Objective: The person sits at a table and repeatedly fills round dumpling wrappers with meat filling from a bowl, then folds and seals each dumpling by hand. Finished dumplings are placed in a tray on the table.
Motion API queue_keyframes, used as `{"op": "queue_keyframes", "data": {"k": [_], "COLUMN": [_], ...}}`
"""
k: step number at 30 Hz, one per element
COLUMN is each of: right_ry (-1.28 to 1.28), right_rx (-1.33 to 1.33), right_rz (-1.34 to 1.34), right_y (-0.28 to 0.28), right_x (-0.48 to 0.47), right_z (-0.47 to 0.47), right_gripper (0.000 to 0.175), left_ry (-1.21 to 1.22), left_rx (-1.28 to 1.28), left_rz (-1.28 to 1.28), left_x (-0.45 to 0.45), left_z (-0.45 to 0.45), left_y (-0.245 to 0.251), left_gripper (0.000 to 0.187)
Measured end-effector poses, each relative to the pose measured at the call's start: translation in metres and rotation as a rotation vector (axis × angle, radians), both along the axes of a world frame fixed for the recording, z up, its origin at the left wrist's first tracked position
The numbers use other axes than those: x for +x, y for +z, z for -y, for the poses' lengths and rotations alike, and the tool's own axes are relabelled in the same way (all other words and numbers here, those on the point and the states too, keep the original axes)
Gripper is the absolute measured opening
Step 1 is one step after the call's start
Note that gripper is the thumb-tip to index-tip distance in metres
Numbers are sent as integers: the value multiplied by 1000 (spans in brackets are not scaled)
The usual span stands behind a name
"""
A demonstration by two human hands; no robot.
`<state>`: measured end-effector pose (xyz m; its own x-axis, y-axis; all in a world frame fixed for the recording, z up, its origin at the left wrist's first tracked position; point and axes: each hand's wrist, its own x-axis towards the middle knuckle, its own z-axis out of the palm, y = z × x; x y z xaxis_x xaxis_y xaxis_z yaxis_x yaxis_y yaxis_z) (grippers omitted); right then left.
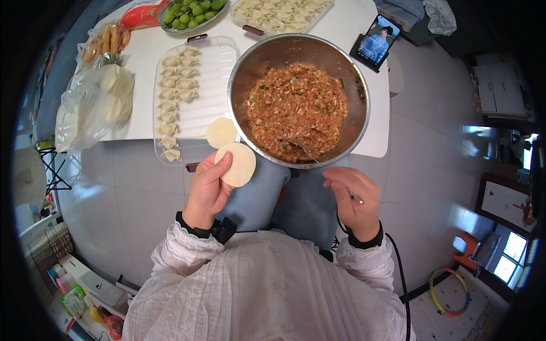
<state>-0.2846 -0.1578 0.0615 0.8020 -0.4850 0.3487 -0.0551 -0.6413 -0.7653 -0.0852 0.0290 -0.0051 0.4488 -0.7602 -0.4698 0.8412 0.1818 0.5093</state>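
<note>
Between thumb and fingers, my left hand (210,186) holds a round dumpling wrapper (239,166) flat, just in front of the table edge. My right hand (353,197) grips the handle of a metal utensil (313,158), whose far end is sunk in the filling and hidden. That minced filling (296,108), flecked with green, lies in a large steel bowl (364,123). Left of the bowl, folded dumplings (169,105) stand in two rows in a clear ribbed plastic tray (215,81). Another round wrapper (222,132) rests at the tray's near right corner, beside the bowl.
A second tray of dumplings (281,15) and a plate of green grapes (192,15) stand at the back. A phone on a stand (375,44) is at the right. Bagged wrappers (115,93) and bagged bread sticks (106,40) lie left. A black cable (401,273) hangs by my right arm.
</note>
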Motion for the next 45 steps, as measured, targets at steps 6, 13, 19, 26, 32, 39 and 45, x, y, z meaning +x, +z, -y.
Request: {"op": "queue_keyframes", "data": {"k": [6,13,19,26,32,39,45], "right_ry": [-172,-405,-460,-165,114,31,102], "right_rx": [579,1024,950,56,-319,-146,25], "right_rz": [32,171,408,374,171,233,308], "right_y": [-9,-20,-9,-22,-23,-1,24], "right_x": [12,23,21,7,-19,-28,-24], "right_z": [-8,11,10,-31,-27,-24,-15], "right_gripper": [17,28,28,22,36,28,18], "left_ry": [3,-4,-14,-3,-33,-58,-193], "left_rx": [12,-16,-12,-220,-224,-207,-347], "left_rz": [20,35,-32,-217,-260,-276,-365], "left_x": [0,4,-6,-26,-21,-11,-1], "left_z": [1,0,29,84,82,76,69], "left_y": [3,11,26,46,48,38,35], "left_gripper": [30,36,42,45,46,47,51]}}
